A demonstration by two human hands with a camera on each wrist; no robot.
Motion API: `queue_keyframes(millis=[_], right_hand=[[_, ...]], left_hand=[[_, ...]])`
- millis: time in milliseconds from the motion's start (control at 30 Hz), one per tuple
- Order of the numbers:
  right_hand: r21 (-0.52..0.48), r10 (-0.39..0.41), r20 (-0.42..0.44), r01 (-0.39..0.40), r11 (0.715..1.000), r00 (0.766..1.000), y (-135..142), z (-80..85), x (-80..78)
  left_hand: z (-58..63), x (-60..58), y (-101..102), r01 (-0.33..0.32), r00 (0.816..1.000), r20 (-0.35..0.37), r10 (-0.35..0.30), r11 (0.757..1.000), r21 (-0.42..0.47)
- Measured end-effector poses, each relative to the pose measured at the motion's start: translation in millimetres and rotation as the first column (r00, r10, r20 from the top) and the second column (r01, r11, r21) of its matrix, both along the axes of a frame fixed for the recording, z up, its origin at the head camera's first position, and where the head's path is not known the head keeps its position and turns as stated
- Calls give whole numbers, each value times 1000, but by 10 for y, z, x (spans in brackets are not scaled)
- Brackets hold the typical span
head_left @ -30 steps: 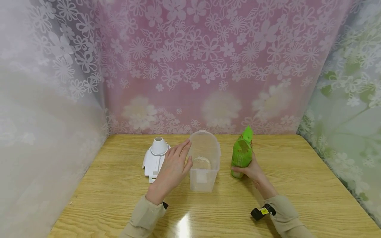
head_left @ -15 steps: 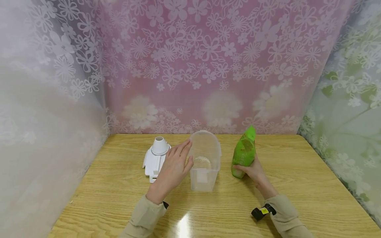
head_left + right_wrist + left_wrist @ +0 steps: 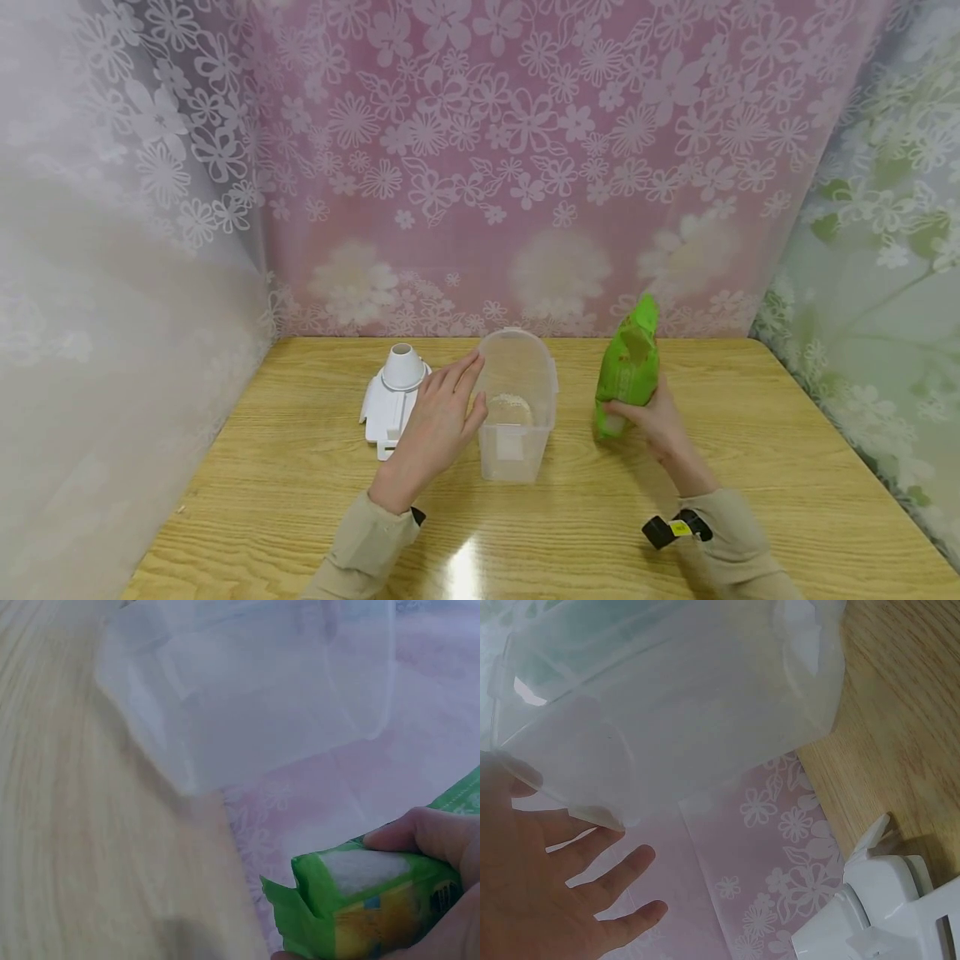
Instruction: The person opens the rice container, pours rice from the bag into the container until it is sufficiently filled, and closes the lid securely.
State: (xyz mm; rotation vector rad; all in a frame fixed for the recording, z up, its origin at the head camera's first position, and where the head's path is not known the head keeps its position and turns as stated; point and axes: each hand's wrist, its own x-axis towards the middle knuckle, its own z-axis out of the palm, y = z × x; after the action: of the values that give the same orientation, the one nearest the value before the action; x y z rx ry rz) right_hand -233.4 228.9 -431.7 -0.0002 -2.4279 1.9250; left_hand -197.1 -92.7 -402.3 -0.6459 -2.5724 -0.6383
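Note:
A tall translucent plastic container (image 3: pixel 517 379) stands upright mid-table, pale grains (image 3: pixel 510 410) visible low inside it. My left hand (image 3: pixel 442 412) touches its left rim with fingers mostly straight; in the left wrist view the thumb and index finger lie at the rim and its tab, the other fingers spread apart. My right hand (image 3: pixel 656 421) grips a bright green bag of grain (image 3: pixel 628 371) near its lower part, to the right of the container. The bag tilts with its top to the right. A clear window with whitish contents shows on the bag (image 3: pixel 367 871) in the right wrist view.
Left of the container lies a white plastic lid-like part (image 3: pixel 386 417) with a cone-shaped spout (image 3: pixel 402 367), partly behind the left hand. The wooden table (image 3: pixel 570 533) ends at a pink floral curtain (image 3: pixel 480 275); more patterned curtains hang at both sides.
The right hand has raised the green bag from the table and moved it slightly right, tilting its top rightward. The left hand and container look unmoved.

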Motion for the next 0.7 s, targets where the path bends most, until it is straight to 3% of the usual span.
queue_keyframes(millis=[133, 700], right_hand=[[-28, 36, -18, -36, 999, 999, -3, 128, 48], [54, 126, -50, -123, 991, 991, -207, 661, 57]], left_hand=[[2, 2, -4, 1, 1000, -2, -1, 1000, 2], [4, 9, 3, 1, 1000, 8, -1, 1000, 13]])
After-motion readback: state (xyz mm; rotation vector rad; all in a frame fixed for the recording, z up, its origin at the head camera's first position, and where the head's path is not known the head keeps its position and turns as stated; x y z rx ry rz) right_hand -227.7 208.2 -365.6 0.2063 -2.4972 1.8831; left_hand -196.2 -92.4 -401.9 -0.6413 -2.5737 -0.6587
